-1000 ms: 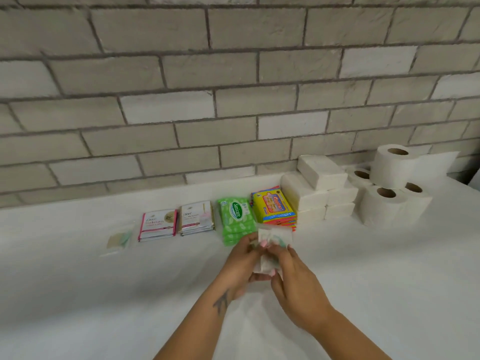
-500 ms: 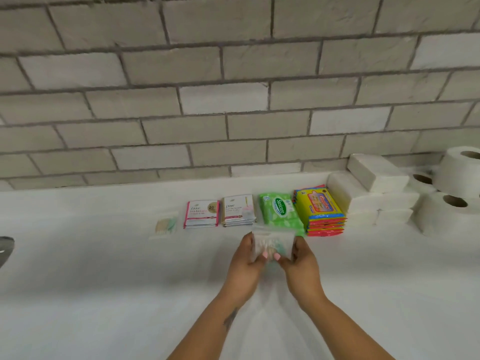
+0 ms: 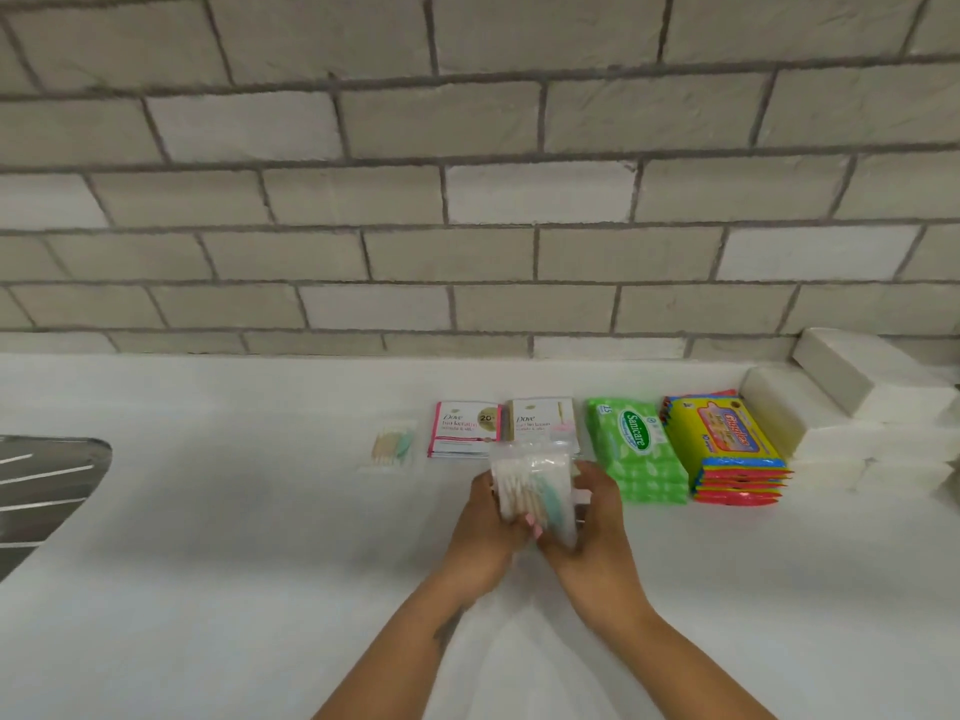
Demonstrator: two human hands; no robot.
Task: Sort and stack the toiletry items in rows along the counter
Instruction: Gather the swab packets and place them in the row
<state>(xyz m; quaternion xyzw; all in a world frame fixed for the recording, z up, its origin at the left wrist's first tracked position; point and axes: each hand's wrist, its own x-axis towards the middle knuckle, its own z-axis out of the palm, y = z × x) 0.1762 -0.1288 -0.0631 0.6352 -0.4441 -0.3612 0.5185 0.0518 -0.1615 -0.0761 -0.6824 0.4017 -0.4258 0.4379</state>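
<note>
White counter (image 3: 208,537), both hands (image 3: 540,522) clamped around a clear swab packet (image 3: 535,485).

White tissue packs (image 3: 852,407) and sink (image 3: 47,491) — cut off at edges.

Both forearms were bare, with no sleeves showing. The left forearm (image 3: 415,646) carried a small dark tattoo. The left hand (image 3: 485,537) had pale pink painted nails.
</note>
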